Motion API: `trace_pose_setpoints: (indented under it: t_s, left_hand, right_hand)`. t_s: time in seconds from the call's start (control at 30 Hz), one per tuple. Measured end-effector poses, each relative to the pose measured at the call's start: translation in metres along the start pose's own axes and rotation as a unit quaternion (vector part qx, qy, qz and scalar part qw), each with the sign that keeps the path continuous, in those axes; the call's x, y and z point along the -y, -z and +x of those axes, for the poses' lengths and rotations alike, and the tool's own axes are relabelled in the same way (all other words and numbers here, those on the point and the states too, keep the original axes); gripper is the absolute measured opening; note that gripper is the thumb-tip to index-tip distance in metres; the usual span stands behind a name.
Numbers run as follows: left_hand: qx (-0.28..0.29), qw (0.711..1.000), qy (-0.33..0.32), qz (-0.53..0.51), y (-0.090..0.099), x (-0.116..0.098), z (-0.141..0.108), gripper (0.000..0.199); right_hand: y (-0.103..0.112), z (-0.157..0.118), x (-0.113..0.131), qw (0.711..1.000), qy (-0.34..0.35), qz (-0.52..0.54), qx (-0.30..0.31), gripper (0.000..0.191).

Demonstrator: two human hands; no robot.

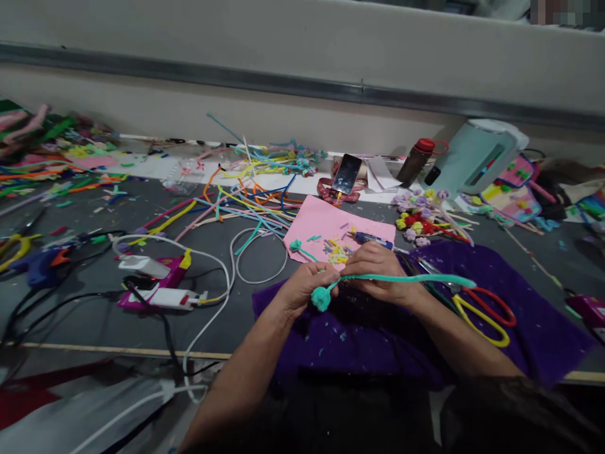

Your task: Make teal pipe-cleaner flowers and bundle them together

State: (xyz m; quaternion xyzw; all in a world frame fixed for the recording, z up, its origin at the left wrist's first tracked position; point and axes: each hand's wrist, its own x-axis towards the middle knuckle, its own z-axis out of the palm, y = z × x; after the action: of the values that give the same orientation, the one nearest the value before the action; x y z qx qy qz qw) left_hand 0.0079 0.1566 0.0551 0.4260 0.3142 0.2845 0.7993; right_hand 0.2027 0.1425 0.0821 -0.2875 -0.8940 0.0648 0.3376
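Observation:
My left hand is closed on a teal pipe cleaner, just beside a round teal fuzzy ball that hangs below the fingertips. Close against it, my right hand is also closed on the teal pipe cleaner, whose long free end points right past the wrist. Another small teal tuft on a thin stem sticks out up and left of my left hand. Behind both hands lies a pink sheet with short coloured cut pieces and a blue tool. A purple cloth spreads underneath.
Scissors with red and yellow handles lie right of my right hand. Left are a pink power strip with cables and a blue glue gun. Farther back are coloured pipe cleaners, a phone, a bottle and a pale green jug.

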Motion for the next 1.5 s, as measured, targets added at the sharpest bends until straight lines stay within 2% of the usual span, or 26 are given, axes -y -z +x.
trace_pose_setpoints:
  t_s: [0.2,0.37,0.47,0.57,0.67,0.7,0.73,0.8,0.87,0.97,1.03,1.13,1.37,1.5]
  left_hand:
    - [-0.005,0.997,-0.016,0.075,-0.002,-0.003,-0.003,0.020]
    - [-0.053,0.978,-0.068,0.191,-0.004,-0.004,-0.008,0.019]
    - [-0.070,0.946,-0.112,0.295,-0.005,-0.004,-0.010,0.019]
    - [-0.074,0.890,-0.190,0.409,-0.006,-0.005,-0.010,0.014]
    - [-0.080,0.842,-0.245,0.473,-0.007,-0.007,-0.010,0.010]
    - [-0.088,0.843,-0.243,0.472,-0.007,-0.007,-0.009,0.011]
    - [-0.094,0.855,-0.226,0.457,-0.007,-0.007,-0.009,0.013]
    - [-0.086,0.906,-0.159,0.384,-0.006,-0.008,-0.009,0.019]
    - [-0.049,0.957,-0.089,0.273,-0.004,-0.009,-0.008,0.028]
    - [-0.010,0.991,-0.037,0.125,-0.002,-0.008,-0.005,0.040]
    - [-0.015,0.997,-0.014,0.075,-0.001,-0.007,-0.003,0.039]
    - [-0.022,0.997,0.008,0.074,-0.002,-0.006,-0.002,0.029]
    - [-0.020,0.995,0.009,0.095,-0.003,-0.003,0.000,0.020]
    - [-0.017,0.996,-0.002,0.088,-0.003,-0.003,0.000,0.021]
  right_hand:
    - [0.002,-0.002,0.009,0.998,-0.022,0.038,0.035,0.015]
    - [0.000,-0.002,0.016,0.981,-0.127,0.143,0.018,0.011]
    - [-0.004,-0.002,0.018,0.950,-0.232,0.208,0.018,0.015]
    - [-0.012,-0.004,0.017,0.902,-0.339,0.266,0.022,0.022]
    - [-0.019,-0.004,0.012,0.852,-0.406,0.329,0.011,0.026]
    - [-0.020,-0.004,0.011,0.838,-0.421,0.347,0.006,0.027]
    - [-0.021,-0.004,0.010,0.825,-0.433,0.363,0.001,0.027]
    - [-0.020,-0.002,0.010,0.805,-0.449,0.388,-0.005,0.027]
    - [-0.018,0.000,0.011,0.793,-0.454,0.406,-0.004,0.027]
    - [-0.015,0.001,0.012,0.783,-0.447,0.432,0.002,0.026]
    - [-0.015,0.000,0.011,0.783,-0.439,0.441,0.010,0.026]
    - [-0.016,-0.002,0.008,0.794,-0.432,0.426,0.022,0.026]
    - [-0.017,-0.007,0.003,0.838,-0.403,0.366,0.047,0.022]
    - [-0.015,-0.006,0.005,0.851,-0.382,0.358,0.030,0.021]
